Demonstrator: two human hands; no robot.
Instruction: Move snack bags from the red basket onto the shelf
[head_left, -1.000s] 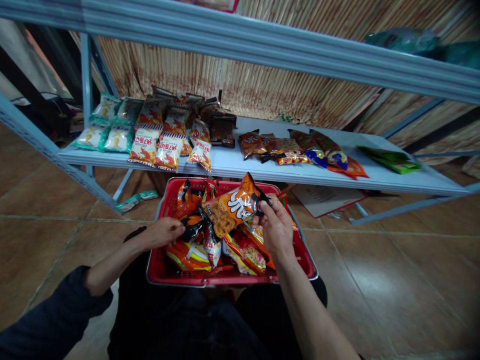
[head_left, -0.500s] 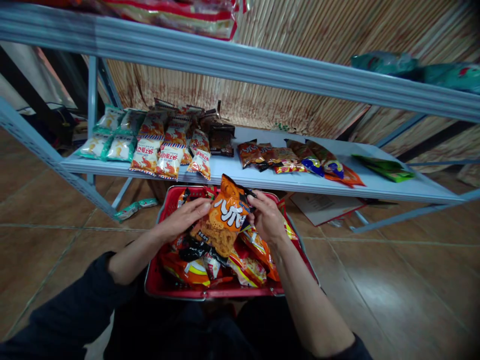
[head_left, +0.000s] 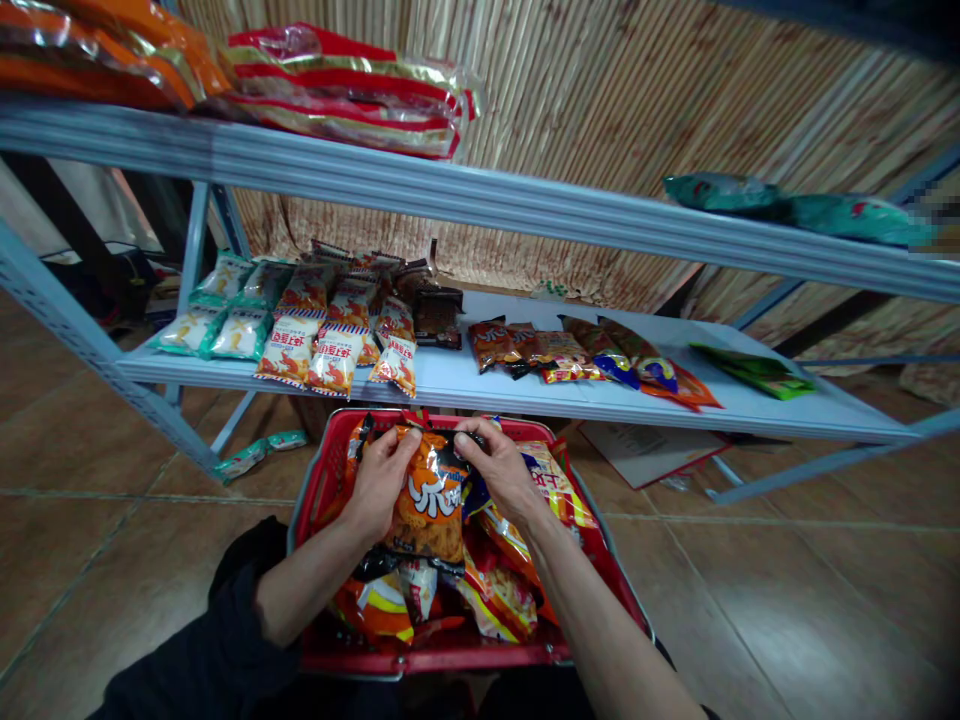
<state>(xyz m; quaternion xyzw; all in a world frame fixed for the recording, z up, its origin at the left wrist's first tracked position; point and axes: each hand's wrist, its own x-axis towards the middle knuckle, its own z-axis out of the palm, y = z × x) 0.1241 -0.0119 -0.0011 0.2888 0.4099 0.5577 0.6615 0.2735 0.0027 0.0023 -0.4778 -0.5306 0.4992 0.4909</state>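
Note:
Between my two hands is an orange and black snack bag [head_left: 431, 500], held upright over a red shopping basket [head_left: 442, 662]. My left hand [head_left: 384, 475] grips its upper left corner, thumb on the front. At the upper right corner, my right hand [head_left: 499, 465] pinches the black edge. Several other snack bags lie in the basket below, among them an orange and yellow bag [head_left: 379, 605] and a red and yellow bag [head_left: 499, 590]. The held bag and my hands hide part of the pile.
Behind the basket runs a blue-grey shelf [head_left: 465, 395] bearing white and orange bags [head_left: 334, 355], green and white bags [head_left: 241, 330], brown bags [head_left: 495, 345] and a green packet [head_left: 754, 370]. An upper shelf edge [head_left: 525, 215] crosses above. A small green packet [head_left: 244, 460] lies on the floor at left.
The snack bag has turned from tilted to upright, and both hands have moved to its upper corners. The view has tilted up, showing more of the upper shelf.

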